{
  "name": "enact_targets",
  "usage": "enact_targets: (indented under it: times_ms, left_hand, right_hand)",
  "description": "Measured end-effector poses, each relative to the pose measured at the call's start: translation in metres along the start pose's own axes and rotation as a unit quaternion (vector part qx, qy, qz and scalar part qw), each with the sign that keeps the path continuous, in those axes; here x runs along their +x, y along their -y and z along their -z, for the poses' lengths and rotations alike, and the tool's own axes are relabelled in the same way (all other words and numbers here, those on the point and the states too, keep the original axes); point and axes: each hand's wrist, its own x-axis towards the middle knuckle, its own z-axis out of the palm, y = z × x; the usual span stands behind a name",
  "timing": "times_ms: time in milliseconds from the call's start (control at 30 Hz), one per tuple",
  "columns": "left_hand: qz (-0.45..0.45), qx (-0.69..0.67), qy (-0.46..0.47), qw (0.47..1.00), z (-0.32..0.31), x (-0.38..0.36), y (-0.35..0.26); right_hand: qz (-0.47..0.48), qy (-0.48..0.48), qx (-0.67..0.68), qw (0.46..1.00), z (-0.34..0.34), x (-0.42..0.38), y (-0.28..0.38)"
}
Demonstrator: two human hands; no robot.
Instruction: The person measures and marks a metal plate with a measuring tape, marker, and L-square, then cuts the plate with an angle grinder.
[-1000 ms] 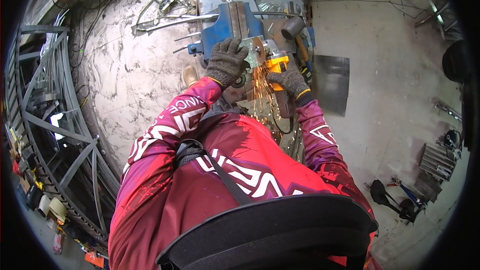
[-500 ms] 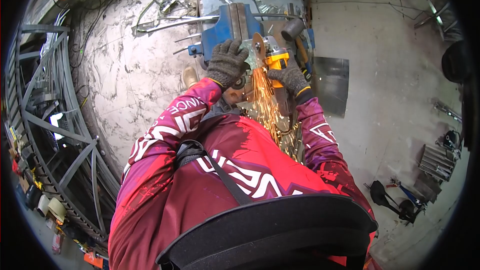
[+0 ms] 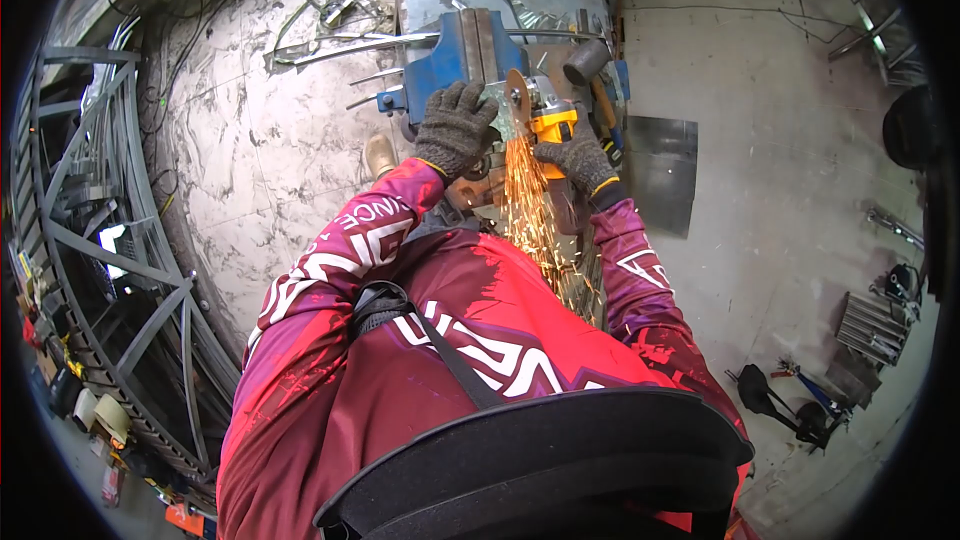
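My right hand (image 3: pixel 580 158), in a dark knit glove, grips the yellow body of an angle grinder (image 3: pixel 553 124). The grinder's thin disc (image 3: pixel 516 97) stands upright against a greenish-grey metal plate (image 3: pixel 505 118) in front of the blue bench vise (image 3: pixel 438 65). Orange sparks (image 3: pixel 530 205) stream down from the disc toward my body. Just left of the disc, my left hand (image 3: pixel 455 128), gloved too, is bent over the plate's left edge close to the vise. Its thumb side lies on the plate; part of the grip is hidden.
A dark metal tube (image 3: pixel 586 61) and a hammer with a wooden handle (image 3: pixel 603 100) lie right of the grinder. Long metal bars (image 3: pixel 350 48) extend left of the vise. A steel rack (image 3: pixel 120 240) stands at far left, and a dark sheet (image 3: pixel 662 175) lies on the floor.
Both hands and the grinder stay nearly in place. The spark stream has shifted slightly in shape and still pours downward.
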Motion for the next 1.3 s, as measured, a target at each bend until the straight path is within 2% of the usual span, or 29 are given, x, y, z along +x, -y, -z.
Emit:
enact_targets:
  times_ms: [67,133,267,433,533,700,867,967,1033,1067,1133,1233,1300]
  left_hand:
    - [-0.002,0.0,0.0,1.0,0.0,0.0,0.0]
    - [0.0,0.003,0.0,1.0,0.001,0.0,0.0]
    - [-0.002,0.005,0.004,1.0,0.003,0.0,-0.001]
    - [-0.004,-0.003,-0.003,1.0,0.002,0.0,-0.001]
    - [-0.001,0.002,0.001,1.0,0.001,0.0,-0.001]
    - [0.002,0.011,-0.002,1.0,0.003,0.0,-0.002]
    - [0.0,0.024,0.007,1.0,0.003,0.001,-0.002]
    - [-0.002,0.012,0.043,0.999,0.01,0.004,-0.001]
    - [-0.005,-0.018,0.058,0.998,0.01,0.0,0.002]
    - [-0.009,-0.009,0.063,0.998,0.019,0.001,0.0]
    - [0.014,0.037,0.139,0.99,0.035,0.0,-0.009]
    - [0.03,0.106,0.182,0.977,0.052,0.003,-0.018]
    - [0.021,0.129,0.163,0.978,0.042,-0.001,-0.015]
  right_hand:
    - [-0.004,-0.001,-0.009,1.0,0.0,-0.002,0.006]
    - [-0.014,0.023,0.069,0.997,0.004,-0.007,0.017]
    - [0.009,0.001,0.003,1.0,-0.001,0.005,-0.003]
    - [-0.013,0.011,0.02,1.0,0.001,0.004,0.0]
    - [0.016,-0.007,0.033,0.999,-0.002,0.005,-0.006]
    - [-0.006,0.006,0.041,0.999,0.003,-0.008,0.026]
    - [0.005,0.001,0.06,0.998,0.003,-0.009,0.018]
    - [0.052,-0.01,0.105,0.993,0.005,-0.017,0.008]
    - [0.014,0.007,0.239,0.971,0.005,-0.044,0.017]
    - [0.01,-0.011,0.258,0.966,0.003,-0.053,0.011]
    - [0.006,-0.014,0.291,0.957,-0.001,-0.066,-0.011]
    - [-0.002,-0.042,0.319,0.947,-0.009,-0.083,-0.048]
    - [0.025,-0.051,0.35,0.935,-0.011,-0.098,-0.064]
